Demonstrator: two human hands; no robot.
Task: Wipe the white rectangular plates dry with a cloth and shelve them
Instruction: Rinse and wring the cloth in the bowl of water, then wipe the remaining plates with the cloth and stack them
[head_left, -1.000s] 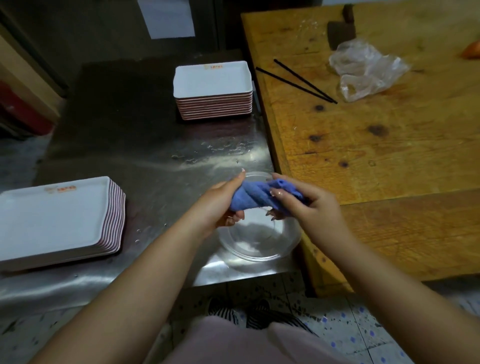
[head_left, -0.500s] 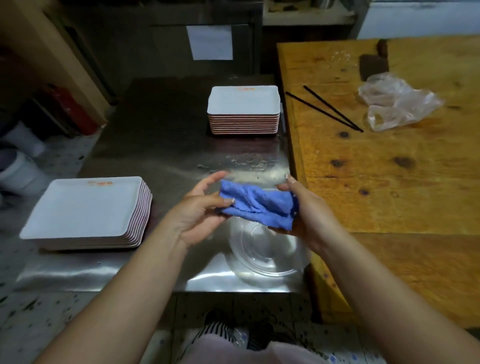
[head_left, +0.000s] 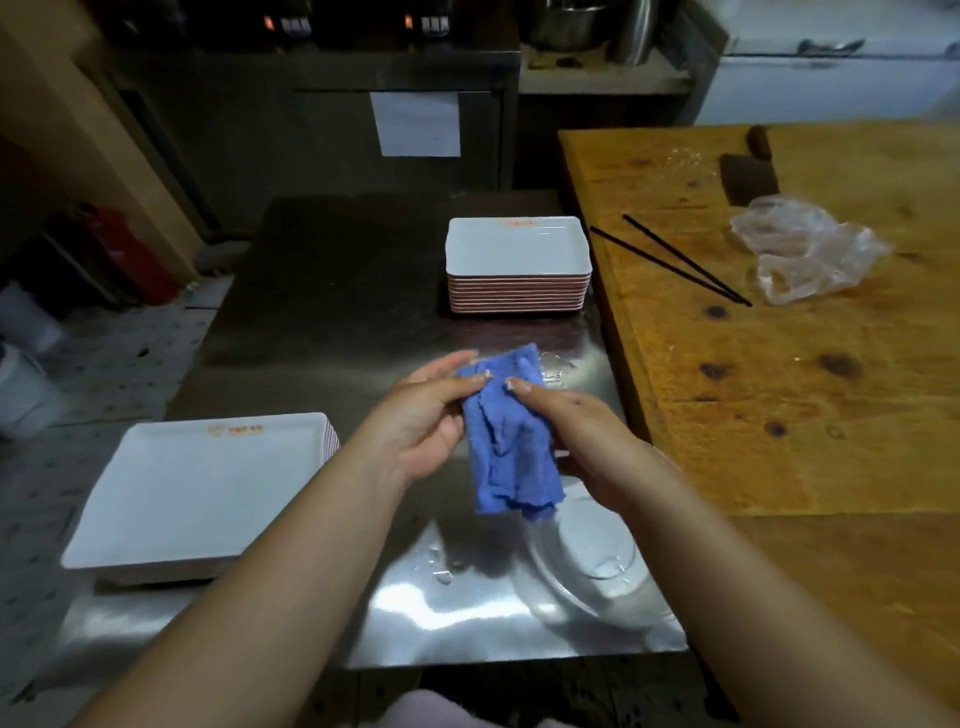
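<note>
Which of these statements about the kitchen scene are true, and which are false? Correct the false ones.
1. Both hands hold the blue cloth. True.
2. The far stack of white rectangular plates sits on the wooden table. False: it sits on the steel counter.
3. Two black chopsticks lie on the wooden table. True.
4. The clear glass bowl holds the crumpled plastic bag. False: the bag lies on the wooden table.

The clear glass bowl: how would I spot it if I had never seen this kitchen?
Find the shiny steel table left of the big wooden table. At the steel table's near right corner sits the clear round glass bowl, under the hanging blue cloth. Unlike the white rectangular plate stacks, it is round and see-through.
</note>
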